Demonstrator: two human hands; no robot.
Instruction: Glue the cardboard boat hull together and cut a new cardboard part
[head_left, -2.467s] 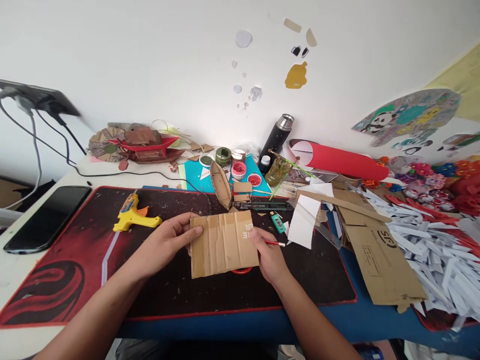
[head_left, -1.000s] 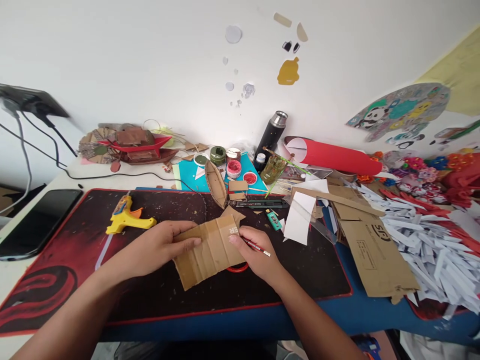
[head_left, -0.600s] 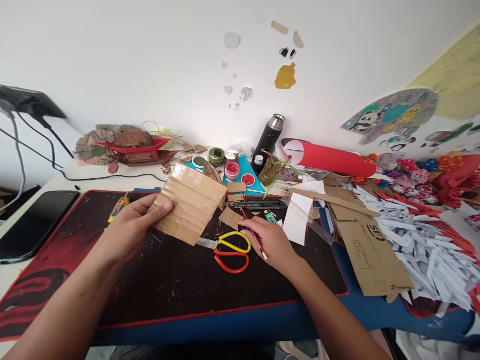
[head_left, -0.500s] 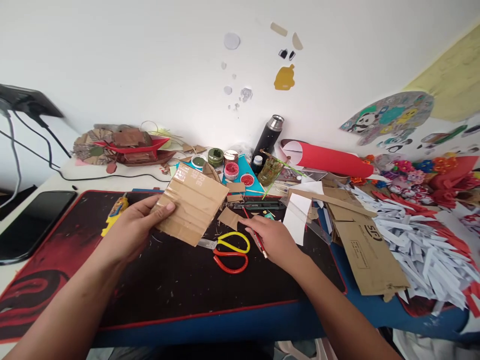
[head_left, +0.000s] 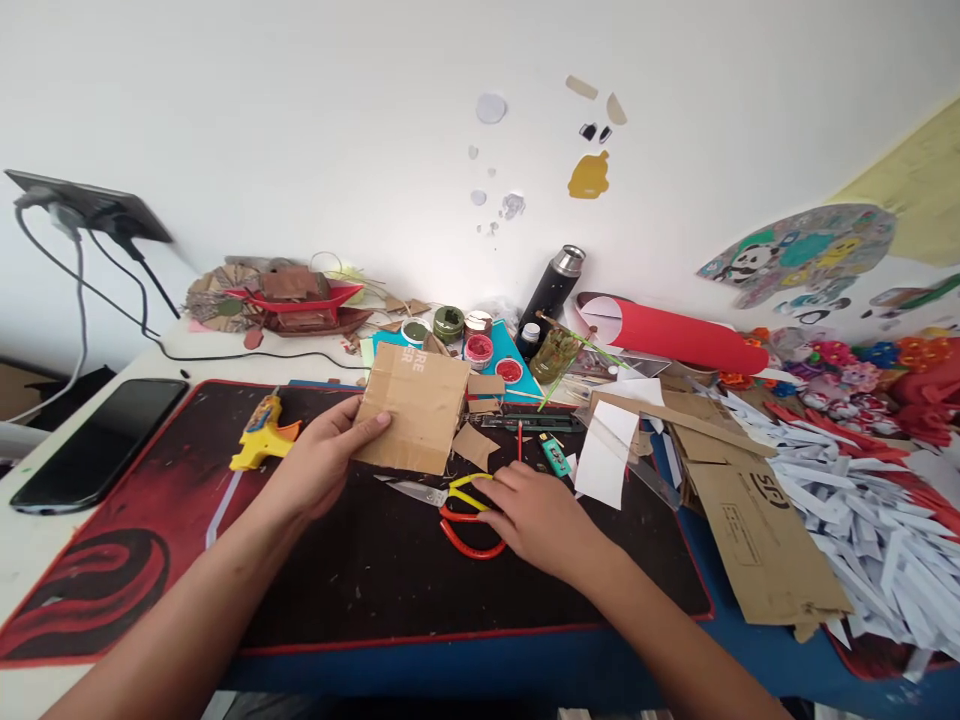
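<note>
My left hand grips a squarish piece of brown cardboard by its left edge, thumb on top, raised over the dark mat. Below it are scissors with one yellow and one red handle, blades pointing left. My right hand is closed at the handles, fingers on the yellow loop and thumb by the red one; part of the grip is hidden. A red pencil lies just beyond that hand. Close by are a cardboard scrap and a green utility knife.
A yellow glue gun and a phone lie at left. Paint pots, a black flask and a jar of murky water stand behind. Flattened cardboard and heaped paper strips are at right.
My right hand has let go of the pencil, which now lies on the mat, and has moved onto the scissors' handles. The cardboard in my left hand is turned slightly, and the view has shifted.
</note>
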